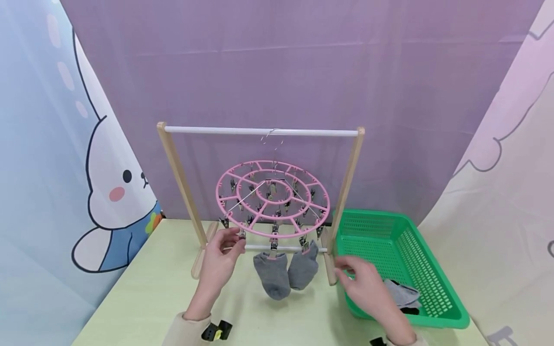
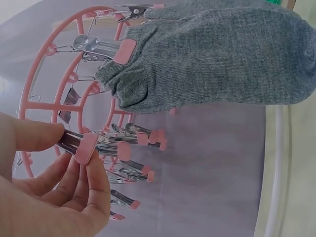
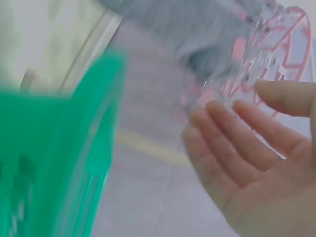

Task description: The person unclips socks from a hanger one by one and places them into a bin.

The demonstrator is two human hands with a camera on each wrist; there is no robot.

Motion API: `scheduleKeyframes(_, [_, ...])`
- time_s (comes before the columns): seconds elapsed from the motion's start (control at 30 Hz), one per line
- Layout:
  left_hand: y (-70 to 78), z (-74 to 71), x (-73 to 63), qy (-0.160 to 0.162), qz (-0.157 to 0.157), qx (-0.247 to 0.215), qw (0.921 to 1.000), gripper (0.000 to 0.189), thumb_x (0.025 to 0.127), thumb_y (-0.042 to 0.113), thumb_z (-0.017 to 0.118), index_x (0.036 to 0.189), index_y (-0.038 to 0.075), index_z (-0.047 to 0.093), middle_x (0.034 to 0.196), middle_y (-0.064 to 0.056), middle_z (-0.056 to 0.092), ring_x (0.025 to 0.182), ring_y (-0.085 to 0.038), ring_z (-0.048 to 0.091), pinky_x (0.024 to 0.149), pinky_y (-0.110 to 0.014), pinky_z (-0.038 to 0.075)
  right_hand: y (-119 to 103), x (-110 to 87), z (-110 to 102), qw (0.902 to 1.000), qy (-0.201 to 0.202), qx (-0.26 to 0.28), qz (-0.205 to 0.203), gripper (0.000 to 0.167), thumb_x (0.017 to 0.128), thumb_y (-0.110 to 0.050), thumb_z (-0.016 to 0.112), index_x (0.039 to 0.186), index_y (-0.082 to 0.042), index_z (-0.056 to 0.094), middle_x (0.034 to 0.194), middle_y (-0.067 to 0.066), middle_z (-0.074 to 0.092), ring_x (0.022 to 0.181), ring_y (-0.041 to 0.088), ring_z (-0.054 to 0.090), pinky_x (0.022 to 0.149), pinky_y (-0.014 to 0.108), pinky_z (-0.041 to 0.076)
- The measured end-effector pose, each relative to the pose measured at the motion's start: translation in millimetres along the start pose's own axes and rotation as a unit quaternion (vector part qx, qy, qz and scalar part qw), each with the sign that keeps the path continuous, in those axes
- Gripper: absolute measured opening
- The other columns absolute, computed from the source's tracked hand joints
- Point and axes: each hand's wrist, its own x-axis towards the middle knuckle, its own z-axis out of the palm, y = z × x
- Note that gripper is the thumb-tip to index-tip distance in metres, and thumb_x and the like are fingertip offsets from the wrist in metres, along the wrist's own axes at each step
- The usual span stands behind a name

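My left hand point(image 1: 221, 259) pinches a metal clothes peg point(image 2: 79, 145) with pink tips at the near left rim of a round pink drying hanger point(image 1: 272, 235). Thumb and fingertips hold the peg's sides in the left wrist view. Two grey socks point(image 1: 272, 276) hang from pegs on the hanger's near side, just right of that hand. With fingers loosely bent, my right hand point(image 1: 363, 283) is over the near left edge of a green basket point(image 1: 433, 269). Nothing lies in its grasp in the right wrist view. More grey socks point(image 1: 402, 294) lie inside the basket.
The hanger hooks over the white bar point(image 1: 216, 130) of a wooden stand point(image 1: 182, 182). Several unused pegs dangle around its rings. The stand's right foot point(image 1: 330, 269) is beside the basket. A purple curtain point(image 1: 277, 62) hangs behind the pale table point(image 1: 147, 288).
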Motion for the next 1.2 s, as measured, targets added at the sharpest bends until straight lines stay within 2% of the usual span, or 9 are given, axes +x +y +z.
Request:
scheduleKeyframes(0.1, [0.2,0.2,-1.2,-0.004,0.0,-0.003,1.0,0.032,0.097,0.005,0.068,0.128,0.0,0.062,0.108,-0.015,0.064,0.091,-0.02,0.067,0.079,-0.021,0.054,-9,1.8,12,0.997,-0.003,0.077,-0.013,0.027,0.093,-0.005,0.073,0.12,-0.005,0.071,0.11,0.005,0.072,0.097,0.016,0.068,0.086,0.033,0.057])
scheduleKeyframes(0.2, [-0.6,0.3,-1.5,-0.006,0.0,-0.004,1.0,0.032,0.097,0.006,0.068,0.128,0.0,0.062,0.108,-0.015,0.064,0.092,-0.02,0.067,0.078,-0.021,0.054,-15,3.4,22,0.9899,-0.011,0.141,-0.013,0.029,0.094,-0.008,0.073,0.123,-0.005,0.07,0.111,0.006,0.072,0.101,0.016,0.068,0.09,0.031,0.056])
scheduleKeyframes(0.33, [-2.8,0.0,-0.8,-0.004,0.002,-0.001,1.0,0.031,0.097,0.005,0.068,0.127,0.0,0.063,0.106,-0.014,0.064,0.09,-0.019,0.067,0.077,-0.021,0.054,-21,7.0,32,0.9762,-0.028,0.215,-0.004,0.032,0.096,-0.016,0.071,0.126,-0.005,0.068,0.115,0.008,0.071,0.104,0.016,0.067,0.092,0.029,0.054])
scheduleKeyframes(0.47, [-4.4,-0.4,-0.6,-0.004,0.001,0.002,1.0,0.03,0.096,0.003,0.068,0.126,0.001,0.063,0.105,-0.014,0.064,0.088,-0.017,0.067,0.077,-0.022,0.054,-26,12.1,43,0.9617,-0.053,0.268,-0.024,0.035,0.099,-0.017,0.068,0.129,0.0,0.065,0.12,0.016,0.069,0.108,0.023,0.067,0.092,0.027,0.055])
scheduleKeyframes(0.57, [-4.8,-0.2,-0.3,-0.006,0.001,0.001,1.0,0.03,0.096,0.003,0.068,0.126,0.001,0.063,0.104,-0.014,0.064,0.088,-0.018,0.067,0.077,-0.022,0.054,-29,14.8,51,0.9553,-0.074,0.283,-0.04,0.036,0.1,-0.016,0.067,0.13,0.004,0.063,0.123,0.021,0.067,0.113,0.031,0.066,0.094,0.027,0.054])
scheduleKeyframes(0.7, [-4.5,0.0,0.1,-0.011,0.005,0.003,0.9999,0.031,0.096,0.003,0.068,0.127,-0.002,0.062,0.104,-0.014,0.064,0.088,-0.019,0.068,0.078,-0.022,0.054,-31,17.6,61,0.9512,-0.093,0.292,-0.036,0.037,0.1,-0.014,0.066,0.13,0.006,0.061,0.126,0.023,0.065,0.116,0.037,0.063,0.097,0.025,0.051])
scheduleKeyframes(0.87, [-3.5,-0.2,-0.2,-0.012,0.002,0.011,0.9999,0.031,0.097,0.002,0.067,0.127,-0.002,0.061,0.104,-0.014,0.064,0.088,-0.019,0.067,0.079,-0.022,0.054,-30,23.0,74,0.9493,-0.083,0.301,-0.033,0.037,0.099,-0.01,0.067,0.13,0.009,0.06,0.124,0.024,0.066,0.115,0.04,0.063,0.095,0.026,0.053])
scheduleKeyframes(1.03, [-4.6,-0.6,0.0,-0.018,-0.003,0.012,0.9998,0.031,0.098,0.004,0.067,0.128,0.0,0.061,0.106,-0.013,0.064,0.09,-0.02,0.068,0.08,-0.023,0.055,-28,27.5,89,0.9494,-0.075,0.305,-0.017,0.039,0.095,-0.008,0.071,0.127,0.011,0.061,0.116,0.023,0.068,0.106,0.033,0.067,0.09,0.025,0.055])
scheduleKeyframes(1.2, [-4.6,-0.8,-0.8,-0.028,-0.007,0.007,0.9996,0.032,0.098,0.005,0.067,0.129,0.002,0.06,0.107,-0.013,0.064,0.091,-0.021,0.068,0.081,-0.024,0.055,-28,28.1,99,0.9562,-0.077,0.282,-0.021,0.026,0.092,-0.009,0.075,0.11,0.008,0.069,0.098,0.016,0.072,0.089,0.022,0.069,0.081,0.025,0.056])
